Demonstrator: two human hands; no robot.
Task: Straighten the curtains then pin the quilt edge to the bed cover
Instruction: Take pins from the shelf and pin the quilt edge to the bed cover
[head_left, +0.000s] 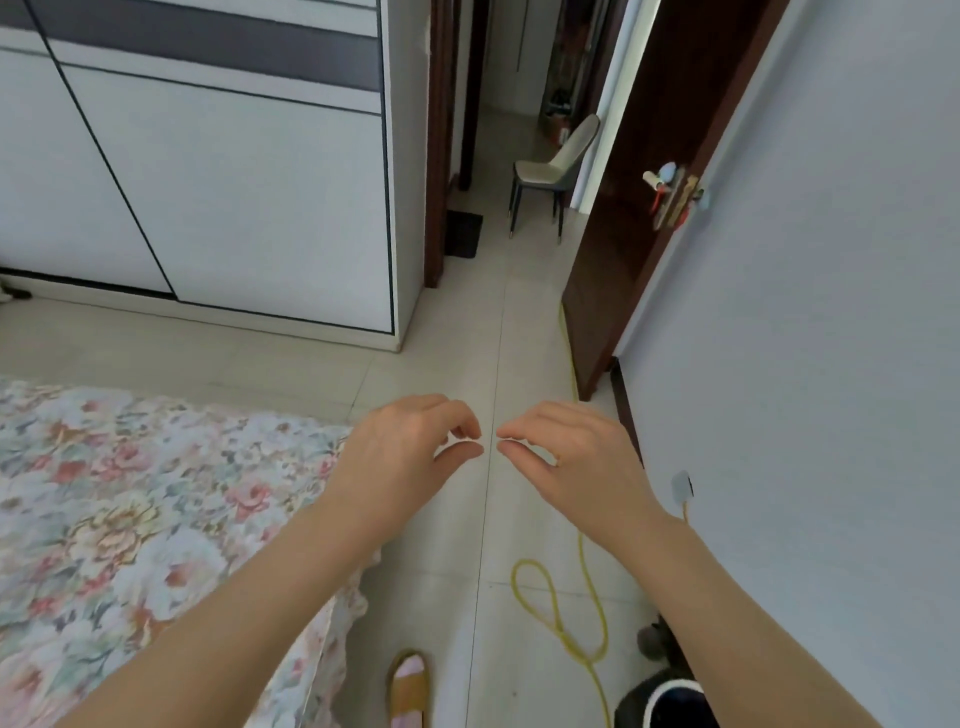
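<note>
Head view: I read both forearms reaching forward and up from the bottom of the frame, bare, converging toward the centre. Left hand (410, 447) is palm-down, wrist slightly bent, and hangs just past the corner of the bed. Right hand (566, 452) mirrors it over the floor (457, 338). The two hands are near each other but not touching.

On each hand the fingers (467, 427) are curled, with thumb tip and forefinger tip drawn close together in a pinch. A thin pale sliver shows at each pinch. It is too small for me to tell whether it is a held item, so I cannot tell if either pinch is clamped on anything.

Bed cover (130, 509) fills the lower left: soft, matte fabric with a dense floral print in pink, cream and grey-green, and its edge drapes down at the corner beneath the left forearm.

Floor is pale, smooth square tile with thin joint lines. A yellow cable (587, 613) lies on it in a loop and runs up to a plug (681, 486) on the plain wall (831, 312). A tan slipper (409, 688) sits beside the bed. A white flat-panel wardrobe (234, 182) with dark trim stands ahead. A dark glossy wooden door (649, 208) is open, with a curved-back chair (550, 166) beyond it.
</note>
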